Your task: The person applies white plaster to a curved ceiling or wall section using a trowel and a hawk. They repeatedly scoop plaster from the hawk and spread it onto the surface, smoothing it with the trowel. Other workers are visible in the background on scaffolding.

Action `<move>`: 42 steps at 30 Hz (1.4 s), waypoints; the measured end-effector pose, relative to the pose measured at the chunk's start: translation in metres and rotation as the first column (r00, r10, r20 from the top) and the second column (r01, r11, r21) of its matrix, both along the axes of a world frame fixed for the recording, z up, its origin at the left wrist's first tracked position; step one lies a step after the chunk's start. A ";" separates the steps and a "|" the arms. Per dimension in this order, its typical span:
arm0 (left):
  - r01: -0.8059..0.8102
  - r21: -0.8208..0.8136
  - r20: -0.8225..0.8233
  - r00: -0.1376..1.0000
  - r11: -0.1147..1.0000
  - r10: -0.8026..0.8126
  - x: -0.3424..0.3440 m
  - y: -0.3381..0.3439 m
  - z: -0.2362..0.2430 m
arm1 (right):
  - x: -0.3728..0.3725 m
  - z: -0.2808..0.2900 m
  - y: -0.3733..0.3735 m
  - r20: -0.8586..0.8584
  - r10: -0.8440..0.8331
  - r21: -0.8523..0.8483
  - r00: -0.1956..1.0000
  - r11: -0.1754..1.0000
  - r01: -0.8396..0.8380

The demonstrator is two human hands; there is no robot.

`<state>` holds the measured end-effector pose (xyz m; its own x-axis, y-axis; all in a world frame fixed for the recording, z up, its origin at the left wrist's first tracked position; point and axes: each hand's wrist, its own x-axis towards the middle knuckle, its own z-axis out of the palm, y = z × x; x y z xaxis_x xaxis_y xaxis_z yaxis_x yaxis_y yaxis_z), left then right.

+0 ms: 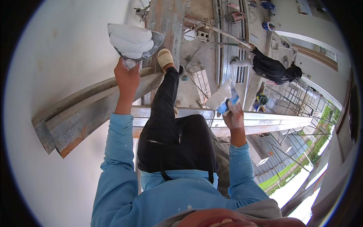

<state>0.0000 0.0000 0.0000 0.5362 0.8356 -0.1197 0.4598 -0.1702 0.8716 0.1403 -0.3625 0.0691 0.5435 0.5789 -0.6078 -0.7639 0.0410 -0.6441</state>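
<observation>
My left hand (127,79) is closed round the short handle of a broad, fan-shaped metal plastering blade (158,41), held up beside the pale wall. A thick heap of white plaster (130,39) covers most of that blade. In my right hand (235,118) is a smaller putty knife (233,99) with a blue part, its blade coated in white plaster. My thumb presses on it, and the handle is mostly hidden by the fingers. White smears mark both hands. The two tools are well apart.
Long metal planks (264,119) run under me, and rusty channel beams (83,121) lean along the wall (49,75). Far below on the floor are a hollow block (202,35), a red power tool (235,16) and buckets (268,26). A person in black (274,70) holds a pole (230,34).
</observation>
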 end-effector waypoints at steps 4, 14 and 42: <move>-0.031 0.006 -0.082 0.996 1.000 0.031 0.007 0.023 0.007 | 0.027 0.005 0.080 -0.069 -0.079 -0.063 0.994 0.995 0.075; -0.130 -0.055 0.002 0.991 0.990 0.130 0.093 0.114 0.027 | 0.154 0.017 0.245 0.040 -0.188 0.220 0.981 0.960 0.175; 0.329 -0.117 0.004 0.944 0.937 -0.331 0.284 0.169 0.196 | 0.320 0.162 0.284 0.092 -0.431 0.216 0.897 0.888 0.405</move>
